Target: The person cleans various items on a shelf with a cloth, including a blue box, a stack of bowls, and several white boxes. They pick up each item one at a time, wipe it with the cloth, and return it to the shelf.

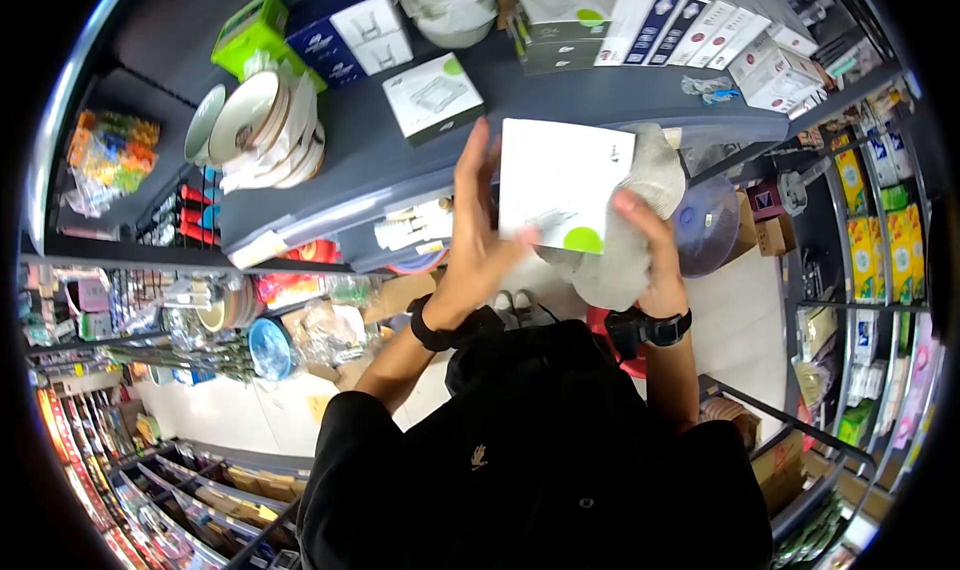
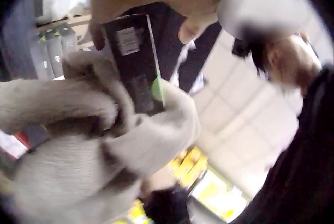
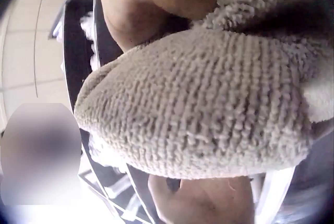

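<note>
Wiping seems underway: the left hand [image 1: 475,240], fingers straight, braces the box [image 1: 560,185]; the right hand [image 1: 660,265] grips a cloth [image 1: 610,270] against it. Next calls for a steady sweep across the box.

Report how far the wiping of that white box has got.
Done: the white box is off the shelf and held up. In hand: the left hand steadies its left edge with straight fingers, and the right hand grips a gray cloth against its right side. Left: it is not yet back by the similar box. How clean it is cannot be judged.
</note>
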Tool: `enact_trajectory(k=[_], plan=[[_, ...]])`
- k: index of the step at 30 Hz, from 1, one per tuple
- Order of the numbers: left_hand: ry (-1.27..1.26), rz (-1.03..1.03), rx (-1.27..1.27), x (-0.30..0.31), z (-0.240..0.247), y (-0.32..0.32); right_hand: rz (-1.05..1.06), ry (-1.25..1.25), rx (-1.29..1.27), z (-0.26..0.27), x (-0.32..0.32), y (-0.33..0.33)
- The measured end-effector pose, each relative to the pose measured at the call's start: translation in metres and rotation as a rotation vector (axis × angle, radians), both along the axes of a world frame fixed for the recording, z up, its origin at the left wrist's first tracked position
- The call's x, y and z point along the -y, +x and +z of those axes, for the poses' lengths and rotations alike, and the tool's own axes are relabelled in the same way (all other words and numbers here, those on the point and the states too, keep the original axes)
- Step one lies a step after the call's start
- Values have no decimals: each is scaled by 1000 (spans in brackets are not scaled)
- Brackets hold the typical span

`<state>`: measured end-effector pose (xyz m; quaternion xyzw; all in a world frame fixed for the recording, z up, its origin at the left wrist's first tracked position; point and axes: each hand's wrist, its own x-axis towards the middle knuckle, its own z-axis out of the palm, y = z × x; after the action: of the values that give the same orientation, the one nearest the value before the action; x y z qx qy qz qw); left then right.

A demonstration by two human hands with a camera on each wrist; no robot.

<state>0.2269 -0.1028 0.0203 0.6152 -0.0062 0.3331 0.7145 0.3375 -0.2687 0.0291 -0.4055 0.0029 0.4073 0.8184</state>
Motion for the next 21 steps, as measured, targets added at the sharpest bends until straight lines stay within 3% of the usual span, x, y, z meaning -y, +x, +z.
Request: enact_trajectory(k=[2,3,8,10,16,18,20,21], plan=[[-171,-14,-312,-11,-12,-9,-34,-161,617,-1,-17,-16],[-228,46,-307,-10,-18,-9,28,-208,725,0,-21,-19],[-255,187,-259,-4,-40,-39,-14,-472,917,-3,-42,-42],[-58,255,-268,0,-48,-47,-220,-442,1015,-2,-56,-50],[-135,234,-227,-21,-47,-76,-258,-352,1084,-2,-71,-68],[-675,-262,-82,-29,-60,-85,-235,-311,1042,-3,-72,-66],[-729,-310,-40,-23,-73,-91,-206,-300,820,-7,-72,-64],[-796,-355,19,-20,-74,-90,-190,-291,900,-12,-72,-62]])
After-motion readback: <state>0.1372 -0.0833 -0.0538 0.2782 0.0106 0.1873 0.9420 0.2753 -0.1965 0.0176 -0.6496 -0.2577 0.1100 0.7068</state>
